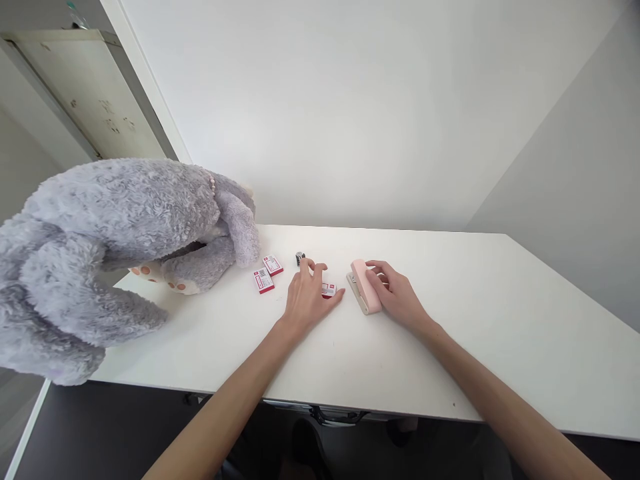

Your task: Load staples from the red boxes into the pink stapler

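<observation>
My left hand (307,297) lies on the white table (470,333) with its fingers curled over a small red-and-white box (329,289), thumb beside it. My right hand (395,290) rests against a pink stapler (363,285) lying on the table, with the fingers wrapped along its right side. Two more small red-and-white boxes (267,273) lie just left of my left hand. A tiny dark object (300,257) sits beyond my left fingertips.
A large grey plush toy (115,247) sprawls over the table's left end, overhanging the edge. A white wall rises behind the table. A grey wall runs along the right. The table's front edge is near me.
</observation>
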A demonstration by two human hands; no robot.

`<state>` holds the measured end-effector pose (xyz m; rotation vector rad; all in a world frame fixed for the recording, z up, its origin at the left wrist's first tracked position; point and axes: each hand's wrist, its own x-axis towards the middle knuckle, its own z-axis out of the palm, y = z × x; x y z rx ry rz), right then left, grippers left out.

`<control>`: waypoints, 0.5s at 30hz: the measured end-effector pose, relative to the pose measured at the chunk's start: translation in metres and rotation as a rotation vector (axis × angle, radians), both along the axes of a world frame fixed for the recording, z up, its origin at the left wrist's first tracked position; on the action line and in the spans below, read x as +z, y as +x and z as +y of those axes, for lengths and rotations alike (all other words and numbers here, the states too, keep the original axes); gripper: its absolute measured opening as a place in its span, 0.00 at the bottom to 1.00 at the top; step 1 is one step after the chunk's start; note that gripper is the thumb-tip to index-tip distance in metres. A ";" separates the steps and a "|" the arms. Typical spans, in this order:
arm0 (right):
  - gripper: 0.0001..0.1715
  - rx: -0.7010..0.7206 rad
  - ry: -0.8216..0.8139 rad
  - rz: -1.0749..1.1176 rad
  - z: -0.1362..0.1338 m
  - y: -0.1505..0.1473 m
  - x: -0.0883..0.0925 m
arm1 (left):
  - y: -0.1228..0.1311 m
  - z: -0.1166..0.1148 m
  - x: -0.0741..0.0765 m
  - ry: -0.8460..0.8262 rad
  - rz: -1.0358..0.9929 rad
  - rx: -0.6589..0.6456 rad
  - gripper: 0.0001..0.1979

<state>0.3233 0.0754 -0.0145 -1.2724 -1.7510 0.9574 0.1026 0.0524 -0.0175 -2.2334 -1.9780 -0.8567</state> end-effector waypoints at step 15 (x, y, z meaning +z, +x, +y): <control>0.28 0.033 -0.057 0.023 0.003 0.000 -0.003 | 0.000 -0.007 0.004 -0.037 -0.081 -0.575 0.18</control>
